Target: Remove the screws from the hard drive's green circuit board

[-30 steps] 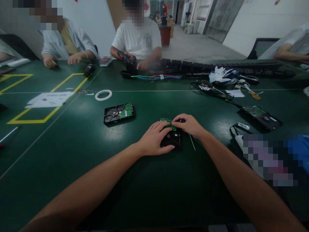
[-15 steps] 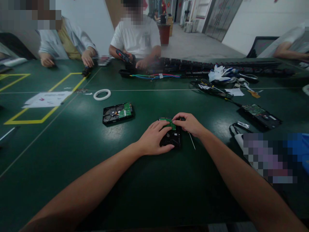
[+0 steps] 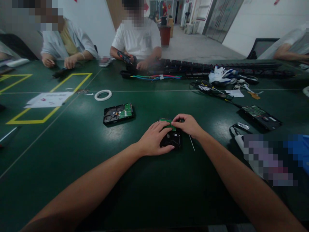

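A black hard drive [image 3: 173,139] with a green circuit board [image 3: 169,123] on top lies on the green table [image 3: 96,154] in front of me. My left hand [image 3: 154,139] rests on its left side, thumb along the near edge, fingers curled over the board. My right hand [image 3: 189,125] pinches the far right corner of the green board. A thin metal tool [image 3: 191,142] lies on the table just right of the drive, under my right wrist.
A second hard drive [image 3: 118,113] lies to the left, a third [image 3: 262,116] to the right. A white tape ring [image 3: 103,95], papers [image 3: 49,99], coloured cables [image 3: 156,77] and white gloves [image 3: 219,74] lie farther back. Other people sit across the table.
My hands stay on the drive almost unmoved. The person at far left has moved a dark object away from the yellow line toward themselves.
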`<state>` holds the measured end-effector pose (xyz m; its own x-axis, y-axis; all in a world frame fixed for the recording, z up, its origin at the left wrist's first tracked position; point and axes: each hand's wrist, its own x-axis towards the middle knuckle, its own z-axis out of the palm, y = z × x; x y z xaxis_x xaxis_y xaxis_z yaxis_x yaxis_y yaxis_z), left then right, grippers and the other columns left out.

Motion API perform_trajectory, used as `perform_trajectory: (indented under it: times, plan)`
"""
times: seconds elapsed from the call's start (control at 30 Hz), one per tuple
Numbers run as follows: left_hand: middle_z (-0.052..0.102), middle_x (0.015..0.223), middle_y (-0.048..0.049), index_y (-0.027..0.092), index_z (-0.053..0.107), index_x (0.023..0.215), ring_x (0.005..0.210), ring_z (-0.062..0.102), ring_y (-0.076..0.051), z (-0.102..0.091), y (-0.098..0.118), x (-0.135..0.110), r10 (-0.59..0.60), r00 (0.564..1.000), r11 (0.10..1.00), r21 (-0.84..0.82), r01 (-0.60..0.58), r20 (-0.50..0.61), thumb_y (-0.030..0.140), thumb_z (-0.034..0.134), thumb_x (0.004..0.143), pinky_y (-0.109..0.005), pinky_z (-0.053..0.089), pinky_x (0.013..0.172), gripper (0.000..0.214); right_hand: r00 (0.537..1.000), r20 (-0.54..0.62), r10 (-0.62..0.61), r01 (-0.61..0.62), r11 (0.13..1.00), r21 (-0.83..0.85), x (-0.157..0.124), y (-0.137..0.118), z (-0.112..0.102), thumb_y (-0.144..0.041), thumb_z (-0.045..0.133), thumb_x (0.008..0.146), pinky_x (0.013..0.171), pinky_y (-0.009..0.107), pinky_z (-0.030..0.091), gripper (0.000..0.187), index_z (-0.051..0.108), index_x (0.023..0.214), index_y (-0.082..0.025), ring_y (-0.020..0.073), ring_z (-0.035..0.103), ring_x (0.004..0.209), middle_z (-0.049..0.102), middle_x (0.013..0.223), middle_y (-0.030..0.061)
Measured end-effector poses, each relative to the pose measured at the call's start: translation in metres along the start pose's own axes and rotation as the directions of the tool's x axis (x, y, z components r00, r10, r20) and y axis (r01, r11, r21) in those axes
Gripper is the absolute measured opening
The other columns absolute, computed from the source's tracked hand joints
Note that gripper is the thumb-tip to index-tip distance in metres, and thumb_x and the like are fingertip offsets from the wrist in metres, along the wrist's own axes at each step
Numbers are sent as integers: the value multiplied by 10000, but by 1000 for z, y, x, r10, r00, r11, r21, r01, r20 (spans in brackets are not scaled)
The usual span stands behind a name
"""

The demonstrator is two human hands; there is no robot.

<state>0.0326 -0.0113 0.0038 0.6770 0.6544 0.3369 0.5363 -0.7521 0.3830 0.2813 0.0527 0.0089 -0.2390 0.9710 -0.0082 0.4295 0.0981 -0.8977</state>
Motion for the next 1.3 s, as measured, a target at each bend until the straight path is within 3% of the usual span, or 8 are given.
perform_trajectory:
  times: [0.13,0.37,0.7,1.0,1.3]
  plan:
    - [538,1666,-185,208,582,1560,1584,489,-407,1,0,0,2,1000,1000,7,-2,-12,627,715,1002,-649,387,1346,710,1000,0,-27,27,999,-31,1,0,0,-406,856,796,785,391,492,183,801,842,-237,223,632,835,741,872,39]
    - [546,1661,-186,217,584,1553,1578,497,-413,1,-1,0,-7,1000,1000,7,7,-2,627,729,993,-661,395,1338,709,998,-53,24,-27,998,-55,1,0,2,-415,864,765,726,375,474,228,743,825,-230,208,602,769,717,819,26]
    - [533,1670,-191,202,573,1564,1585,486,-413,0,-1,0,-6,1000,1000,10,6,17,636,722,999,-651,383,1346,728,998,-41,40,-42,998,-41,1,1,2,-431,867,764,699,361,477,256,727,832,-228,203,604,758,706,810,22]
    - [538,1668,-191,211,582,1548,1582,492,-415,-1,0,0,-1,1000,1000,-1,1,9,631,723,1000,-658,393,1338,704,991,-21,134,-134,991,22,0,2,1,-475,840,841,566,334,388,267,710,890,-247,171,499,617,642,709,9]
    - [540,1666,-180,224,595,1548,1583,491,-412,-1,1,1,-16,1000,1000,-5,16,6,644,735,985,-659,389,1346,716,997,-34,68,-69,997,-33,1,2,1,-484,867,804,632,347,444,296,720,865,-234,190,565,708,701,816,33]
